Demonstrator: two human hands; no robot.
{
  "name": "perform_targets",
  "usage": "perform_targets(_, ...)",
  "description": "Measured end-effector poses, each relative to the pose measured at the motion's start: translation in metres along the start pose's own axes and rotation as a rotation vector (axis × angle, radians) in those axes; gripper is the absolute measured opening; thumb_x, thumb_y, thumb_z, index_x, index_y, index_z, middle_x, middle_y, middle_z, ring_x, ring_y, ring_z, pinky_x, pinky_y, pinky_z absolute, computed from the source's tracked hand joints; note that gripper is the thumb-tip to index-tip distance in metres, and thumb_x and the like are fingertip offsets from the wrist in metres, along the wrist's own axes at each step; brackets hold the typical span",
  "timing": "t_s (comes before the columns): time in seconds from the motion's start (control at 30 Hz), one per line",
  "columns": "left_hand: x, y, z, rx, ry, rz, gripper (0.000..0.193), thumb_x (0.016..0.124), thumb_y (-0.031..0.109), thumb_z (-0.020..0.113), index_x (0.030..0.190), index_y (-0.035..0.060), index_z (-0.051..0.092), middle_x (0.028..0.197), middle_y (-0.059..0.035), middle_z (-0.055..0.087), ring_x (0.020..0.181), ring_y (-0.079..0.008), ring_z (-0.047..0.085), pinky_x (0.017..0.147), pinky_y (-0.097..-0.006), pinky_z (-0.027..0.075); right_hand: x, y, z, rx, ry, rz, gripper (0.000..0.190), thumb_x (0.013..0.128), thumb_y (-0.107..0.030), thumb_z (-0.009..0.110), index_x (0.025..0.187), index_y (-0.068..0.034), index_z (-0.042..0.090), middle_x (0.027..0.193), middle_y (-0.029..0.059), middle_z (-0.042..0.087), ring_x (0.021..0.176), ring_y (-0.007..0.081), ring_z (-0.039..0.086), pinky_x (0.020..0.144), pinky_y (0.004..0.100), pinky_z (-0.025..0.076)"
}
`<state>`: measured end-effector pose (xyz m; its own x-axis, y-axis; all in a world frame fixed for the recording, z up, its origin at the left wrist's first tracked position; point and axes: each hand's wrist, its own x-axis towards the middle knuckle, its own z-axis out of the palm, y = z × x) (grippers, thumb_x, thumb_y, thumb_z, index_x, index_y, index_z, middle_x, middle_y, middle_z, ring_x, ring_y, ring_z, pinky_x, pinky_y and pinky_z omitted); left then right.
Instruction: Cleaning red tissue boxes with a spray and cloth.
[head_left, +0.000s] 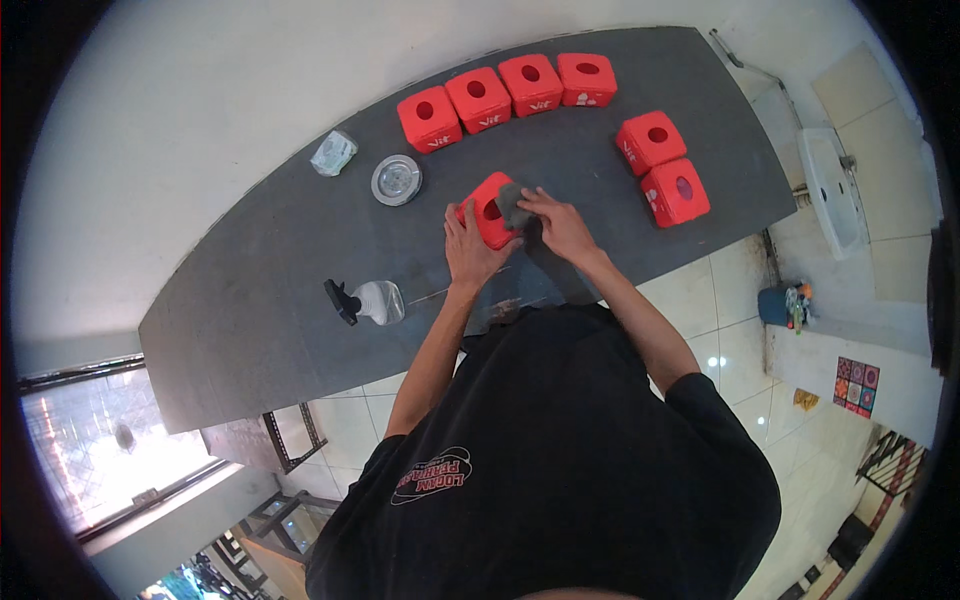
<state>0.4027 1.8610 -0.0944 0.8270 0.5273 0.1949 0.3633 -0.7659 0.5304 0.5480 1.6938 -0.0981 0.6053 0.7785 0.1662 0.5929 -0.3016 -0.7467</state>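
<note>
A red tissue box (496, 235) with an oval hole in its top sits on the grey table before me. My left hand (472, 251) grips its near left side, thumb and fingers spread around it. In my right hand (564, 229) is a bunched grey cloth (513, 206), pressed against the top right of the box beside the hole. My right fingers partly cover the cloth. To the left of my left forearm, a clear spray bottle (382, 302) with a black trigger head lies on the table.
Several similar red boxes (478, 100) stand in a row along the table's (247, 300) far edge. Two more red boxes (675, 193) touch each other at the right. A metal ashtray (397, 180) and a small wrapped packet (334, 154) lie at far left. A sink (831, 191) hangs beyond the right end.
</note>
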Motion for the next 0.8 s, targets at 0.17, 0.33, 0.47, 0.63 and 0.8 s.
perform_targets(0.17,0.004,-0.006,-0.024,-0.012,-0.140,0.078,0.106,0.072,0.049,0.099,0.154,0.0019,0.050,0.148,-0.0231,0.046,0.137,-0.0462,0.051,0.114,-0.0508,0.049,0.017,0.014,-0.013,-0.079,-0.033,0.060,0.053,0.092,0.011,0.054,0.136,-0.008,0.074,0.160,0.0081,0.060,0.154,0.0359,0.049,0.123,0.0474,0.047)
perform_targets(0.33,0.010,-0.025,-0.028,0.019,-0.116,0.248,0.086,0.083,0.046,0.092,0.148,0.0008,0.057,0.155,-0.0207,0.055,0.140,-0.0414,0.057,0.113,-0.0494,0.051,0.023,0.011,-0.011,-0.151,-0.061,0.005,0.057,0.088,0.014,0.054,0.137,-0.008,0.074,0.159,0.0078,0.061,0.153,0.0369,0.049,0.122,0.0489,0.048)
perform_targets(0.47,0.004,-0.029,-0.020,-0.066,-0.170,0.140,0.086,0.082,0.045,0.092,0.149,0.0027,0.057,0.162,-0.0201,0.053,0.143,-0.0405,0.057,0.114,-0.0494,0.050,-0.002,-0.005,0.000,-0.320,-0.040,-0.016,0.061,0.088,0.013,0.056,0.141,-0.010,0.072,0.164,0.0062,0.056,0.157,0.0342,0.044,0.119,0.0472,0.051)
perform_targets(0.63,-0.004,-0.030,-0.014,-0.082,-0.133,0.113,0.080,0.087,0.034,0.089,0.153,0.0057,0.053,0.161,-0.0175,0.054,0.144,-0.0395,0.056,0.116,-0.0479,0.050,-0.049,-0.030,0.004,-0.329,-0.264,-0.070,0.058,0.092,0.006,0.059,0.147,-0.013,0.067,0.171,0.0051,0.048,0.162,0.0330,0.037,0.121,0.0477,0.050)
perform_targets(0.8,-0.006,-0.025,-0.016,-0.056,-0.081,0.118,0.074,0.086,0.030,0.090,0.146,0.0048,0.055,0.148,-0.0161,0.060,0.133,-0.0386,0.062,0.108,-0.0475,0.054,-0.046,-0.032,-0.003,-0.214,-0.289,-0.065,0.058,0.089,0.011,0.058,0.142,-0.010,0.070,0.169,0.0057,0.050,0.161,0.0331,0.038,0.121,0.0472,0.050)
